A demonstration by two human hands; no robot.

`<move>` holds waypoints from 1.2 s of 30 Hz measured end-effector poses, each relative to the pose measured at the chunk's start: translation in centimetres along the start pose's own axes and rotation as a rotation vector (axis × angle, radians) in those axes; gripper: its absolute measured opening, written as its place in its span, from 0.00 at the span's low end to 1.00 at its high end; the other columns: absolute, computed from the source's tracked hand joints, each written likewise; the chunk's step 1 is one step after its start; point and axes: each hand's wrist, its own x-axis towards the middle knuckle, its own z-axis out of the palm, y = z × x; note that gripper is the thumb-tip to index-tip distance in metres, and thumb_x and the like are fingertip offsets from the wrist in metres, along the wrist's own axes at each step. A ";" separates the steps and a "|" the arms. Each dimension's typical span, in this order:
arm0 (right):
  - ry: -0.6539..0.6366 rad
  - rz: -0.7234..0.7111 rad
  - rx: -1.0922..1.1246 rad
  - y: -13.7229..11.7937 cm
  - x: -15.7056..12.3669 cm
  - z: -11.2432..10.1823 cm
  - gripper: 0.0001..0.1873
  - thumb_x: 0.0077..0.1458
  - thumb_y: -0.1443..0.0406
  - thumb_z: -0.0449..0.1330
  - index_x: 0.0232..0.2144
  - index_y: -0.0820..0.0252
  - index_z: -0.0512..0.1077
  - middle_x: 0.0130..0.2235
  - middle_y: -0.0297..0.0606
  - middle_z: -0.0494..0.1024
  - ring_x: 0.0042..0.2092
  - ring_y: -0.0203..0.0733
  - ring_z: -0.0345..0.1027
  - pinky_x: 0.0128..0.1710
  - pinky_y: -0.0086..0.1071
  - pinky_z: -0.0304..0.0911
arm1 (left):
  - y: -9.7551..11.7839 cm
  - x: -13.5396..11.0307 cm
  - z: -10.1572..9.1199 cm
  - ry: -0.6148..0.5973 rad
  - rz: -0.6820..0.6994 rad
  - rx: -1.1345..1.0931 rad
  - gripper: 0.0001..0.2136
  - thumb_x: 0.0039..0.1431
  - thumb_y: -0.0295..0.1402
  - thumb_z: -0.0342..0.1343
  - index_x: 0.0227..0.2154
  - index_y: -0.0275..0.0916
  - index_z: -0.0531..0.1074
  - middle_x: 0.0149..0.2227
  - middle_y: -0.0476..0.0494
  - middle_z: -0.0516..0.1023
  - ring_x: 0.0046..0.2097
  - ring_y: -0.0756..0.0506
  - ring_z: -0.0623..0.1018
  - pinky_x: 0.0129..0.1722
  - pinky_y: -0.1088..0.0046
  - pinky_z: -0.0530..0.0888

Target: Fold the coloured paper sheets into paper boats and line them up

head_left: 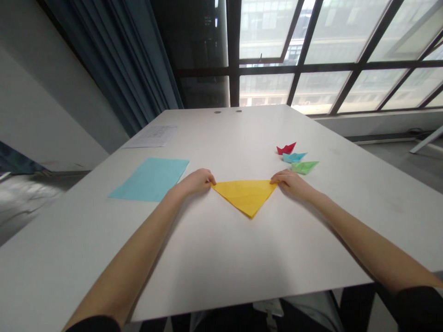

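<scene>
A yellow paper [245, 193] folded into a triangle lies flat on the white table [221, 249], its point toward me. My left hand [196, 181] pinches the triangle's left corner with curled fingers. My right hand [291, 181] pinches the right corner the same way. Both hands rest on the table surface.
A light blue sheet [150, 179] lies to the left. Three small folded paper boats, red [285, 148], blue [293, 157] and green [303, 166], sit just beyond my right hand. A white printed sheet [152, 136] lies at the far left. Windows and a dark curtain stand behind the table.
</scene>
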 end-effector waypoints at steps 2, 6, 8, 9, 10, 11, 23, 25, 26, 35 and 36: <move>0.023 0.005 -0.040 -0.9 0.3 0.0 0.16 0.49 0.75 0.49 0.35 0.60 0.74 0.39 0.39 0.77 0.42 0.44 0.67 0.45 0.40 0.61 | 1.2 -0.2 -0.3 0.026 -0.015 0.099 0.13 0.49 0.26 0.47 0.33 0.39 0.76 0.34 0.43 0.76 0.38 0.46 0.73 0.38 0.74 0.69; 0.000 -0.003 -0.026 -3.9 1.0 0.3 0.15 0.57 0.67 0.48 0.41 0.61 0.72 0.41 0.41 0.76 0.44 0.44 0.66 0.46 0.40 0.61 | 5.4 -0.5 0.3 0.134 -0.017 0.172 0.14 0.56 0.30 0.42 0.39 0.38 0.73 0.41 0.41 0.74 0.43 0.44 0.71 0.44 0.68 0.67; -0.030 -0.008 -0.010 -5.5 1.2 0.7 0.16 0.58 0.63 0.48 0.44 0.61 0.70 0.44 0.42 0.74 0.46 0.44 0.65 0.48 0.40 0.60 | 7.6 -0.6 1.4 0.135 0.008 0.169 0.15 0.59 0.35 0.41 0.42 0.37 0.70 0.45 0.39 0.72 0.46 0.43 0.70 0.46 0.66 0.67; -0.051 -0.015 -0.007 -6.2 1.2 0.9 0.17 0.58 0.62 0.48 0.46 0.62 0.69 0.46 0.43 0.73 0.48 0.44 0.64 0.50 0.40 0.59 | 8.5 -0.7 2.0 0.133 0.015 0.160 0.17 0.59 0.37 0.42 0.45 0.36 0.68 0.48 0.37 0.70 0.49 0.42 0.69 0.48 0.66 0.65; -0.071 -0.022 -0.006 -6.7 1.2 1.1 0.19 0.58 0.60 0.48 0.48 0.62 0.67 0.49 0.43 0.71 0.50 0.45 0.63 0.51 0.41 0.57 | 9.3 -0.8 2.7 0.121 0.023 0.150 0.19 0.59 0.39 0.42 0.49 0.35 0.64 0.52 0.36 0.67 0.53 0.41 0.66 0.51 0.65 0.63; -0.095 -0.025 -0.009 -7.2 1.1 1.3 0.21 0.58 0.59 0.48 0.50 0.63 0.66 0.51 0.44 0.69 0.52 0.46 0.61 0.53 0.41 0.56 | 9.9 -0.9 3.3 0.107 0.018 0.143 0.22 0.59 0.41 0.41 0.52 0.33 0.61 0.55 0.35 0.63 0.56 0.41 0.63 0.53 0.64 0.61; -0.364 0.075 -0.105 -7.0 0.3 1.9 0.42 0.52 0.42 0.44 0.62 0.58 0.43 0.63 0.47 0.44 0.63 0.56 0.36 0.59 0.51 0.39 | 10.5 -1.8 4.4 -0.130 -0.136 0.084 0.41 0.52 0.59 0.29 0.62 0.36 0.39 0.65 0.42 0.36 0.63 0.32 0.40 0.58 0.52 0.48; -0.382 0.100 -0.116 -6.6 0.1 1.8 0.46 0.49 0.40 0.45 0.62 0.59 0.42 0.63 0.48 0.42 0.63 0.58 0.34 0.59 0.51 0.39 | 10.4 -1.9 4.3 -0.151 -0.210 0.090 0.46 0.47 0.63 0.31 0.62 0.33 0.37 0.64 0.38 0.34 0.63 0.28 0.38 0.57 0.49 0.48; -0.393 0.111 -0.117 -6.4 0.0 1.7 0.47 0.48 0.40 0.45 0.62 0.59 0.41 0.63 0.48 0.41 0.63 0.58 0.33 0.59 0.51 0.39 | 10.4 -1.9 4.2 -0.162 -0.250 0.095 0.49 0.44 0.65 0.32 0.62 0.32 0.36 0.64 0.36 0.34 0.62 0.27 0.38 0.56 0.47 0.48; -0.446 0.129 -0.033 -4.9 -0.3 0.3 0.53 0.44 0.38 0.49 0.62 0.61 0.40 0.64 0.50 0.40 0.63 0.59 0.32 0.59 0.54 0.36 | 9.2 -1.8 4.0 -0.232 -0.367 0.119 0.51 0.40 0.67 0.35 0.62 0.38 0.31 0.64 0.37 0.28 0.61 0.23 0.35 0.51 0.36 0.46; -0.426 0.113 -0.020 -4.9 -0.2 0.2 0.52 0.44 0.39 0.50 0.62 0.60 0.41 0.63 0.49 0.42 0.63 0.59 0.33 0.59 0.54 0.36 | 9.0 -1.8 3.9 -0.240 -0.356 0.118 0.51 0.40 0.66 0.35 0.62 0.39 0.31 0.64 0.38 0.28 0.61 0.23 0.35 0.51 0.36 0.46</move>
